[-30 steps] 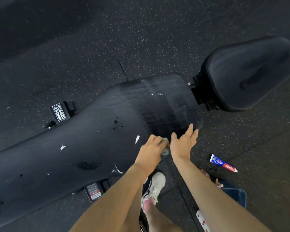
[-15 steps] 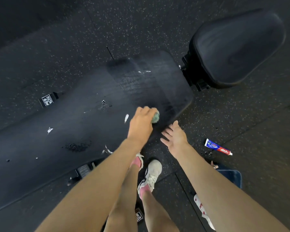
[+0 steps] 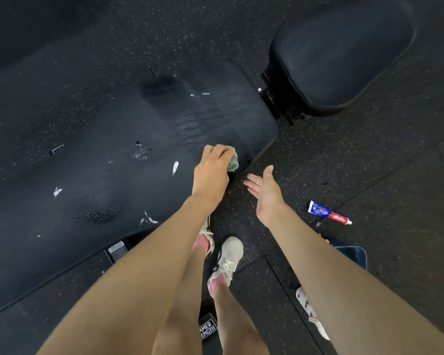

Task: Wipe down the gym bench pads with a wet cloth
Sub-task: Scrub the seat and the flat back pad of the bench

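The long black bench pad (image 3: 87,155) runs from the lower left up to the centre, with a wet streaked patch near its right end and white smears and dark crumbs on its surface. My left hand (image 3: 212,172) grips a balled green cloth (image 3: 233,162) against the pad's near right corner. My right hand (image 3: 265,192) hovers open, palm up, just off the pad's edge above the floor. The separate black seat pad (image 3: 344,49) stands at the upper right.
A toothpaste tube (image 3: 330,216) lies on the speckled rubber floor (image 3: 369,162) to the right. A dark blue item (image 3: 351,254) and a white red-spotted item (image 3: 309,311) sit by my right arm. My feet in pale sneakers (image 3: 227,262) stand beside the bench frame.
My left hand has carried the cloth from the pad's edge a little onto the pad and stays near the corner. My right hand left the pad, drew back and turned palm up.
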A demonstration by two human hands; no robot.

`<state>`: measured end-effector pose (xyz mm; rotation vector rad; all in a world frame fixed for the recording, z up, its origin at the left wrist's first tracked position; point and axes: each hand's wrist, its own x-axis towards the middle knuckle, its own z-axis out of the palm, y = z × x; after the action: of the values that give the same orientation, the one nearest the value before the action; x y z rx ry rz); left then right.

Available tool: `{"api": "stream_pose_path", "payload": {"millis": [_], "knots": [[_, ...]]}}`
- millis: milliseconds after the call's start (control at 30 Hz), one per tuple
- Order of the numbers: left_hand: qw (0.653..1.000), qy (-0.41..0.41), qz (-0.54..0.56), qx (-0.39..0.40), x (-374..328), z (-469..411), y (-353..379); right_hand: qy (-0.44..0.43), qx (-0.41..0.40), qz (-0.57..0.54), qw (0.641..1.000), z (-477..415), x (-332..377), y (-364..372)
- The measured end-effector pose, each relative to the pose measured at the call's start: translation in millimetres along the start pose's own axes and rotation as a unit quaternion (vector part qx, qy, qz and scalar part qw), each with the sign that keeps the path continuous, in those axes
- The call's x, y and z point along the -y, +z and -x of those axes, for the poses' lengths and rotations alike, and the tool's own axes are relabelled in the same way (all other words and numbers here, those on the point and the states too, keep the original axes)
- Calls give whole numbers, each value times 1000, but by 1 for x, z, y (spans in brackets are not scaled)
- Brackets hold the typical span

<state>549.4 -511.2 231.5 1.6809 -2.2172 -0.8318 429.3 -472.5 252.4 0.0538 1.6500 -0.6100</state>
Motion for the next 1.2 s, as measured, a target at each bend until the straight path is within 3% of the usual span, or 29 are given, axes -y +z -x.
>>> {"api": "stream_pose_path", "payload": {"millis": [133, 300, 367, 467, 567, 733, 1000, 1200], "knots": [[995, 80, -45, 30, -1, 26, 10, -7, 15, 3, 1000, 2, -5, -5], [968, 207, -37, 136, 8, 59, 1, -8, 26, -14, 1000, 10, -13, -6], [974, 182, -28, 133, 11, 78, -7, 2, 42, -24, 999, 16, -15, -3], [994, 83, -2, 71, 16, 90, -18, -4, 40, -43, 998, 18, -18, 2], [999, 17, 14, 38, 15, 82, -18, 2, 49, -2, 999, 19, -21, 10], [995, 40, -12, 88, 3, 69, -1, -8, 20, -16, 1000, 16, -32, 21], [995, 68, -68, 39, 47, 38, -20, -1, 17, -4, 1000, 5, -41, 26], [997, -46, -46, -48, 91, -3, -65, -2, 12, -27, 1000, 12, -41, 30]]}}
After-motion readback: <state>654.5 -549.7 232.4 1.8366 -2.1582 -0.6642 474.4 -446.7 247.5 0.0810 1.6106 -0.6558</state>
